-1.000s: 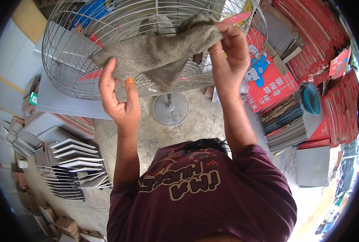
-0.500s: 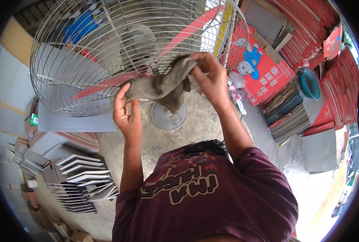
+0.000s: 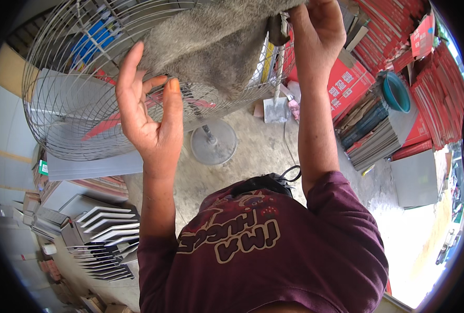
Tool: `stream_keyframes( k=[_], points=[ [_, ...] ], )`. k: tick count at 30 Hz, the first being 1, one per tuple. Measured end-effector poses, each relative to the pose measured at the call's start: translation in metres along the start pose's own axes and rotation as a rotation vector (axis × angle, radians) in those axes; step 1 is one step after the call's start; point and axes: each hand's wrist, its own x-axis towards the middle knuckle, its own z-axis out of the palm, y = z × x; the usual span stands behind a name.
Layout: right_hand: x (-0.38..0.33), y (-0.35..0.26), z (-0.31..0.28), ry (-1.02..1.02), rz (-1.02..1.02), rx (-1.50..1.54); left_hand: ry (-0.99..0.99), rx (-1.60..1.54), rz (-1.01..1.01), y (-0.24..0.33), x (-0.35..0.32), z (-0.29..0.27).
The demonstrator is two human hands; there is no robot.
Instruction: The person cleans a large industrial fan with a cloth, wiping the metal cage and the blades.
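Note:
A grey-brown, fuzzy cloth (image 3: 206, 49) is spread out in front of a large wire-caged fan (image 3: 59, 125), hiding part of the cage. Its right upper corner is pinched in my right hand (image 3: 320, 36), raised at the top of the view. My left hand (image 3: 153, 120) is at the cloth's left edge, its fingers and thumb apart; whether a fingertip touches the cloth is hard to see. Behind the wires show red fan blades (image 3: 106, 122). Below them the fan's round grey base (image 3: 213, 142) rests on the concrete floor.
Red flattened cartons (image 3: 425, 99) are stacked at the right, with a teal basin (image 3: 397, 93) beside them. Folded white-edged boards (image 3: 106, 224) stand at the lower left. A dustpan (image 3: 276, 109) lies behind the fan base, near a cable on the floor.
Both hands have risen, and the right has moved rightward. The cloth, bunched before, is now spread wider and higher. My left hand's fingers have opened from its edge.

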Motion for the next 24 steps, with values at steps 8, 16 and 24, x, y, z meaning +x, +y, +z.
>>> stream_keyframes(
  k=[8,16,24],
  points=[
    [-0.014,0.039,-0.051,0.035,0.102,-0.151,-0.145,0.051,-0.063,-0.009,-0.029,0.028],
    [-0.062,0.089,-0.122,0.003,0.367,-0.32,-0.27,-0.04,-0.308,-0.039,-0.084,0.058],
    [-0.117,0.144,-0.176,-0.083,0.668,-0.58,-0.45,0.023,-0.599,-0.084,-0.141,0.082]
  ],
)
